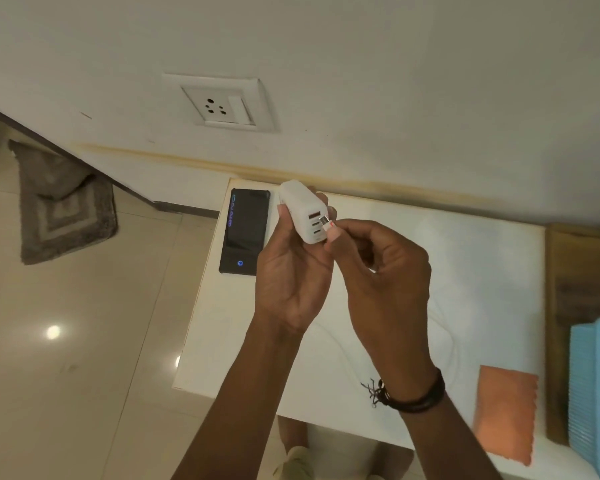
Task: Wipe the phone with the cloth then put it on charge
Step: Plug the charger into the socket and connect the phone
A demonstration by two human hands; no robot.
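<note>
A black phone (pixel 245 232) lies flat on the white table (pixel 482 271), near its far left corner, screen lit with blue digits. My left hand (pixel 291 271) grips a white charger block (pixel 303 211) with several ports, held above the table beside the phone. My right hand (pixel 378 268) pinches the white cable plug (pixel 328 226) with its metal tip right at the block's ports. The white cable (pixel 340 344) trails over the tabletop below my hands. An orange cloth (pixel 504 414) lies flat at the table's near right.
A white wall socket with a switch (pixel 219 103) sits on the wall above the table. A blue plastic basket (pixel 596 389) stands on a wooden surface (pixel 579 282) at the right. A grey mat (pixel 63 206) lies on the tiled floor at the left.
</note>
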